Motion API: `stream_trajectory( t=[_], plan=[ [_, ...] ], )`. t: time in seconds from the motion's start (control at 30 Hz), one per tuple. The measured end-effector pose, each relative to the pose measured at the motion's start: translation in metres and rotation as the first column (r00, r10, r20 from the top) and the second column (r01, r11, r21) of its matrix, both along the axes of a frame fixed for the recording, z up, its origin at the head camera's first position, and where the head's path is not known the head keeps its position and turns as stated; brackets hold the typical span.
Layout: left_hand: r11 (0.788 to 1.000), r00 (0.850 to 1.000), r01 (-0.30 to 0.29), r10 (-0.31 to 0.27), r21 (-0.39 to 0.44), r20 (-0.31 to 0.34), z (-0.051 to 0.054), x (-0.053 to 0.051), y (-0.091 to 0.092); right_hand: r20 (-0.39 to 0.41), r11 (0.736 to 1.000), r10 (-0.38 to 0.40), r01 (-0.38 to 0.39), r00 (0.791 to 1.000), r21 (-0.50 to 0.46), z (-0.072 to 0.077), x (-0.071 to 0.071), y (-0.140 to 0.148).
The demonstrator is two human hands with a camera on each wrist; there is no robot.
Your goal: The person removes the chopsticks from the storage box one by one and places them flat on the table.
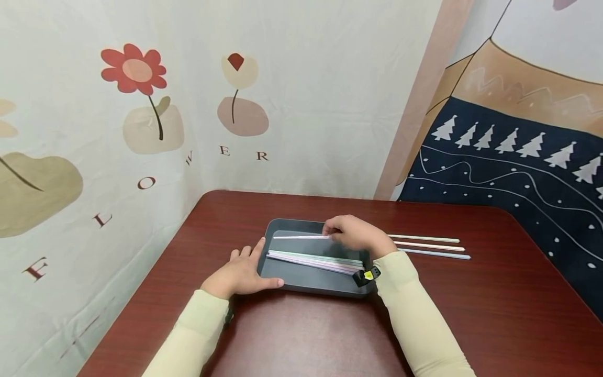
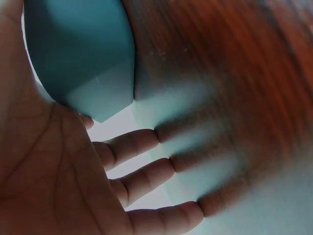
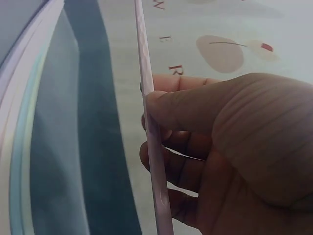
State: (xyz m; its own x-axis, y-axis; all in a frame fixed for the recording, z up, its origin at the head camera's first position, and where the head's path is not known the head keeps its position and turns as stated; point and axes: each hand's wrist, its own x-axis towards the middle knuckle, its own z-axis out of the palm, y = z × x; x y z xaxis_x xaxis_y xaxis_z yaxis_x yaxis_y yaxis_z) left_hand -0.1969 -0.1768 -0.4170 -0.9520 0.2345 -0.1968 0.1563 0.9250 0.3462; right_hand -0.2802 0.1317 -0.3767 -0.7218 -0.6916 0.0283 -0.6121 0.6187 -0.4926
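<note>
Right hand pinching a pale pink stick over a gray tray.
The right hand (image 1: 354,233) grips the pale pink stick (image 1: 301,237) between thumb and fingers, above the far side of the gray tray (image 1: 275,271); a bundle of pastel sticks (image 1: 311,261) lies inside, nearer. The left hand (image 1: 239,275), fingers straight and spread, touches the tray's left end, thumb at the near rim. Right of the tray, three sticks (image 1: 431,246) lie on the brown table (image 1: 301,335), their left ends hidden.

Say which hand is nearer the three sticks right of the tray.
Right. Right hand: over the tray, just left of the sticks. Left hand: at the tray's left end.
</note>
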Motion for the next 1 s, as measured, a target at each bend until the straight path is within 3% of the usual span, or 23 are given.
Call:
stream_trajectory(
  t=[0.5,0.73,1.0],
  plan=[
    [1.0,1.0,-0.012,0.012,0.0,-0.011,-0.001,0.0,0.0,-0.003,0.992,-0.123,0.123,0.992,-0.009,0.005,0.014,0.058],
    [1.0,1.0,0.003,-0.003,-0.008,-0.014,-0.001,-0.001,-0.002,0.043,0.977,-0.214,0.215,0.976,-0.004,0.0,0.018,0.09],
    [1.0,0.999,0.017,-0.017,-0.007,-0.028,-0.003,-0.002,-0.002,0.014,0.959,-0.284,0.284,0.959,0.019,0.002,0.024,0.13]
  ],
)
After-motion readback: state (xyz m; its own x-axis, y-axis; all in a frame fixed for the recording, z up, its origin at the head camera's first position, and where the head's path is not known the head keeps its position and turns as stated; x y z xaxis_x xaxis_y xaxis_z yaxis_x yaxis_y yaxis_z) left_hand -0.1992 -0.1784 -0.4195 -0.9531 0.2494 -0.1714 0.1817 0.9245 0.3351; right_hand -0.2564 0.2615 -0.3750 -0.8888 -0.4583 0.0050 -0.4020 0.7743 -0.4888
